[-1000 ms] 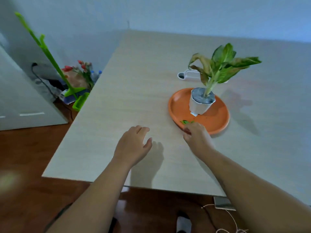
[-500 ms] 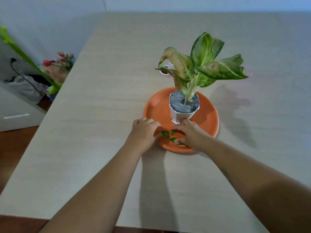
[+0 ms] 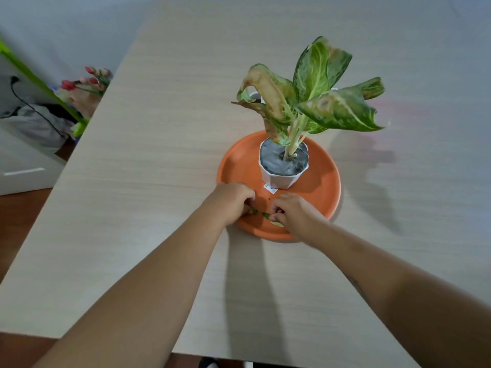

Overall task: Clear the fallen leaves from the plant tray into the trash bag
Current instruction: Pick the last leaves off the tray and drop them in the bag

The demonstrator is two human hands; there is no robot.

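Observation:
An orange round plant tray sits on the pale wooden table. A white pot with a green and browning plant stands in it. Small green leaf pieces lie on the tray's near side. My left hand is curled over the tray's near-left rim, its fingertips pinching a green leaf piece. My right hand is curled beside it, fingertips pinching another green piece, with a pale yellowish leaf under it. No trash bag is in view.
Left of the table, on the floor, stand a bunch of red flowers, a green-handled tool and a black cable. A white object shows behind the plant. The table's near edge runs below my arms.
My view has come closer to the tray. My left hand left the bare table and joined my right hand on the tray's near side; both have closed their fingertips on leaf pieces.

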